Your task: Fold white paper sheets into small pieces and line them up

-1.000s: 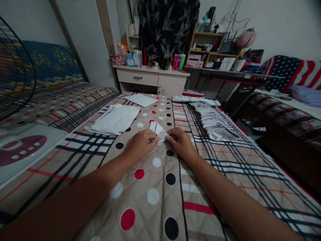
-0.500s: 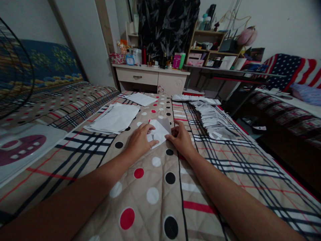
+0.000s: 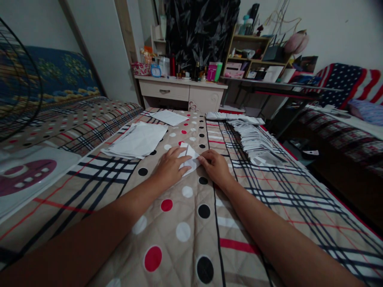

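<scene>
A small white sheet of paper (image 3: pixel 189 157), partly folded, lies on the quilted bedspread (image 3: pixel 191 223) in front of me. My left hand (image 3: pixel 170 167) rests on its left side, fingers curled and pressing the paper down. My right hand (image 3: pixel 216 167) pinches the paper's right edge with fingers closed. The two hands almost meet over the sheet. A raised flap of the paper stands up between them.
A stack of flat white sheets (image 3: pixel 136 141) lies to the left, one more sheet (image 3: pixel 169 117) farther back. A long row of folded white papers (image 3: pixel 253 141) runs along the right side. A cluttered dresser (image 3: pixel 179 89) stands beyond the bed; a fan grille (image 3: pixel 16 79) is at left.
The paper, opened wider half a second ago, is folded smaller again. Both hands have drawn closer together over it.
</scene>
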A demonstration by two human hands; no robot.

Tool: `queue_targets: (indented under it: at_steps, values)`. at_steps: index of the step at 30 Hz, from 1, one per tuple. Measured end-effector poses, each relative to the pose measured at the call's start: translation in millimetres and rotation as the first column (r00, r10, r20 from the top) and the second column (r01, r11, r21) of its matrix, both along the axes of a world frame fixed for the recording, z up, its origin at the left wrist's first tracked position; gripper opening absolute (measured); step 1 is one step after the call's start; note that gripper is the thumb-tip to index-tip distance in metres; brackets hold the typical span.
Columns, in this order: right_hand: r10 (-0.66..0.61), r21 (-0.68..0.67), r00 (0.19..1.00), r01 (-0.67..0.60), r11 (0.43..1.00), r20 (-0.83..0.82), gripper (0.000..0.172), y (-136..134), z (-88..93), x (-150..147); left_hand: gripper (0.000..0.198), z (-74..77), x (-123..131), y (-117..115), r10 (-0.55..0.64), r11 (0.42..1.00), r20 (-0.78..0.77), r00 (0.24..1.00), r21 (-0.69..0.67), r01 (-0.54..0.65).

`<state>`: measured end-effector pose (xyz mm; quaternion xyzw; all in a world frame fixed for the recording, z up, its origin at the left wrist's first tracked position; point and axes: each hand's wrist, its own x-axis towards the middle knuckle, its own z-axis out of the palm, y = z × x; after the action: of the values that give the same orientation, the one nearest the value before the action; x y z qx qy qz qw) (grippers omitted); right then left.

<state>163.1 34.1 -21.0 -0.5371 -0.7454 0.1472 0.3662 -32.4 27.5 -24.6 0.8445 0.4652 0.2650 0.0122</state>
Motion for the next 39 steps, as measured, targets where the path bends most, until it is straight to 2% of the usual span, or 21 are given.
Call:
queue_targets:
  at_steps: [4,6,8,9,11,13,15,18,21,24,25,27,30,32,37,39]
  values:
    - [-0.049,-0.127,0.968,0.018,0.992,-0.245,0.006,4.8,-5.2,0.0,0.034,-4.4,-0.2,4.6,0.007,0.998,0.042,0.999,-0.056,-0.004]
    - [-0.049,-0.176,0.907,-0.028,0.984,-0.418,0.013,3.1,-3.6,-1.7,0.045,-4.4,0.5,6.4,0.020,0.998,0.130,0.991,-0.062,-0.012]
    - [-0.077,-0.212,0.804,-0.062,0.975,-0.590,0.023,-1.1,1.1,-4.6,0.070,-4.2,1.6,8.5,0.069,0.996,0.289,0.955,-0.079,-0.048]
    - [-0.098,-0.220,0.744,-0.067,0.973,-0.661,0.029,-3.7,4.2,-6.3,0.083,-4.0,2.2,9.7,0.107,0.992,0.392,0.914,-0.106,-0.070]
    - [-0.125,-0.205,0.631,-0.056,0.977,-0.766,0.038,-8.8,10.2,-9.9,0.099,-3.2,3.5,11.8,0.181,0.977,0.609,0.772,-0.202,-0.070]
    - [-0.139,-0.194,0.538,-0.047,0.980,-0.832,0.042,-12.7,14.9,-13.4,0.094,-0.8,5.3,12.1,0.229,0.946,0.779,0.584,-0.319,0.055]
    - [-0.172,-0.224,0.472,-0.057,0.973,-0.865,0.039,-15.6,17.3,-16.8,0.075,3.5,7.9,9.9,0.279,0.878,0.856,0.434,-0.411,0.245]
    - [-0.224,-0.290,0.408,-0.107,0.951,-0.885,0.036,-19.9,17.8,-22.7,0.059,10.1,13.3,3.9,0.352,0.784,0.881,0.315,-0.462,0.415]
    - [-0.227,-0.345,0.417,-0.233,0.909,-0.880,0.035,-26.4,17.2,-29.4,0.057,12.6,17.1,0.2,0.380,0.791,0.896,0.231,-0.444,0.420]
    - [-0.150,-0.394,0.562,-0.342,0.853,-0.813,0.033,-31.9,17.6,-34.1,0.049,11.2,15.8,0.5,0.415,0.809,0.876,0.245,-0.479,0.340]
    - [-0.122,-0.393,0.613,-0.329,0.859,-0.781,0.031,-32.6,18.0,-34.4,0.047,10.7,14.5,0.9,0.427,0.805,0.862,0.271,-0.500,0.321]
    - [-0.115,-0.357,0.676,-0.231,0.905,-0.728,0.027,-32.0,18.8,-32.8,0.043,10.5,11.9,1.3,0.433,0.782,0.831,0.349,-0.539,0.313]
    - [-0.181,-0.321,0.688,-0.081,0.944,-0.703,0.024,-28.1,19.5,-26.6,0.038,12.9,10.6,-0.6,0.404,0.763,0.780,0.477,-0.575,0.295]
    - [-0.197,-0.337,0.683,-0.077,0.938,-0.704,0.023,-25.7,19.2,-22.3,0.037,15.3,11.8,-2.9,0.406,0.761,0.748,0.525,-0.595,0.259]
    - [-0.153,-0.351,0.648,-0.187,0.918,-0.746,0.024,-22.9,16.6,-18.0,0.044,17.2,13.5,-5.9,0.441,0.794,0.770,0.461,-0.574,0.199]
    - [-0.151,-0.364,0.657,-0.201,0.909,-0.739,0.026,-21.8,16.1,-17.2,0.042,15.4,11.7,-4.4,0.428,0.813,0.777,0.462,-0.555,0.179]
